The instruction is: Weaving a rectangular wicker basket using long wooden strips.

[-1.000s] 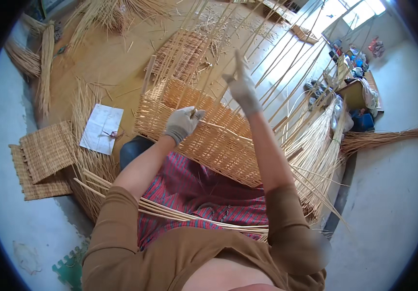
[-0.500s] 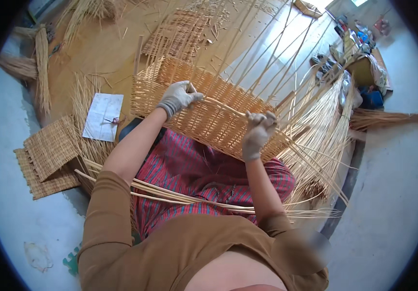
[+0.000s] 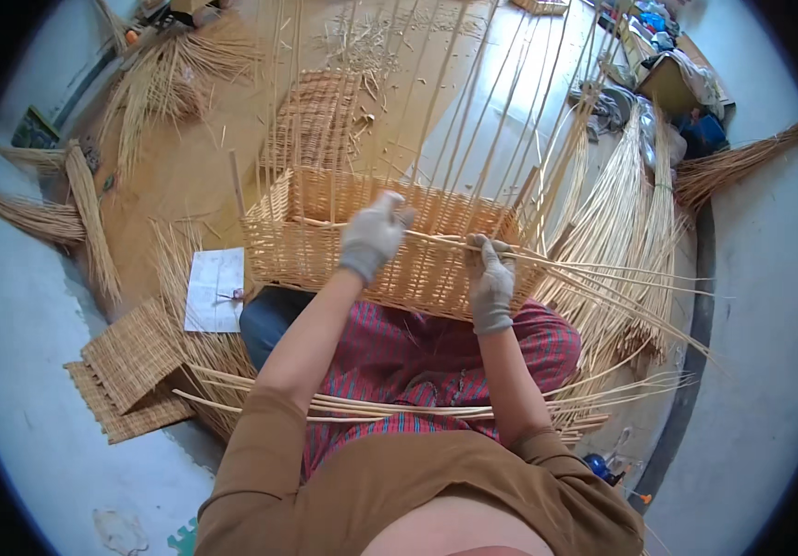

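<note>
A woven wicker basket (image 3: 325,259) rests across my lap, with tall upright stakes rising from its walls. Along its near rim runs a pale rod (image 3: 436,238). My right hand (image 3: 491,283), in a light glove with a grey cuff, is closed on this rod near the basket's right end, thumb up. My left hand (image 3: 373,233), gloved alike and a little blurred, is over the near rim left of it. Its fingers point up, thumb apart, and nothing shows between them. Loose rod ends (image 3: 621,278) stick out to the right of my right hand.
Several long rods (image 3: 399,408) lie across my lap. Bundles of pale rods (image 3: 607,232) spread at right. Woven panels (image 3: 135,357) and a white sheet (image 3: 213,292) with a small tool on it lie at left. Beyond the basket is another woven piece (image 3: 315,116).
My left hand has moved right along the rim and let go of the rod it pinched. My right hand has come lower onto the rim. The view has shifted, with the basket lower in it.
</note>
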Available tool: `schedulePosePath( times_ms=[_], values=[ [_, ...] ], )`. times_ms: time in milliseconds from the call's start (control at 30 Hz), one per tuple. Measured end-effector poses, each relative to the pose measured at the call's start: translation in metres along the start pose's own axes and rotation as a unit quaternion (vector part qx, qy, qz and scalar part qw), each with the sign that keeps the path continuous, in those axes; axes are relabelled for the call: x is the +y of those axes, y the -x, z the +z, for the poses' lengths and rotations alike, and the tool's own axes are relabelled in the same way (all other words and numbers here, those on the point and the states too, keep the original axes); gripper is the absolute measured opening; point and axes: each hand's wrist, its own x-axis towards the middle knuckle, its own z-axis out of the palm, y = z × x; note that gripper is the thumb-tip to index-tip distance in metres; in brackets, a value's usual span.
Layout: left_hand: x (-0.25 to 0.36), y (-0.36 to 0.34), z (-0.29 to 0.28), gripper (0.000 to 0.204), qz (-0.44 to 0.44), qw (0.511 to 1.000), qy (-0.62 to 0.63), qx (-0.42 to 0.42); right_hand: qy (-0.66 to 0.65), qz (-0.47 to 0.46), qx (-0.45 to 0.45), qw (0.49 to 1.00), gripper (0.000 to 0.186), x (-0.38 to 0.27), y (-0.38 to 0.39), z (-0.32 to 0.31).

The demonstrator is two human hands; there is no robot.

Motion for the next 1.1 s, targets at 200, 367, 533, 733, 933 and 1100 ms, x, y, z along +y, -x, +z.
schedulePosePath(
  times_ms=[200, 367, 533, 733, 933, 1100],
  values=[
    [-0.012, -0.029, 0.024, 0.047, -0.213, 0.881, 0.324, -0.271, 0.098, -0.056, -0.070, 0.991, 0.015, -0.023, -0.013, -0.028],
    [-0.017, -0.011, 0.035, 0.047, -0.092, 0.932, 0.307, -0.171, 0.377, -0.153, -0.179, 0.896, 0.019, -0.053, -0.044, 0.051],
    [-0.003, -0.008, 0.039, 0.049, -0.180, 0.922, 0.322, -0.120, 0.420, -0.357, -0.320, 0.770, 0.075, -0.055, -0.053, 0.190],
    [-0.013, -0.017, 0.038, 0.030, -0.168, 0.926, 0.297, -0.159, 0.082, -0.341, -0.167, 0.921, 0.036, -0.029, -0.028, 0.036],
    [0.002, -0.018, 0.050, 0.051, -0.217, 0.957, 0.171, -0.083, 0.083, -0.261, -0.049, 0.960, 0.035, 0.001, -0.005, 0.000],
    [0.031, -0.010, 0.030, 0.066, -0.221, 0.971, 0.083, -0.040, 0.116, -0.204, -0.118, 0.965, 0.023, -0.028, 0.037, 0.026]
  ],
)
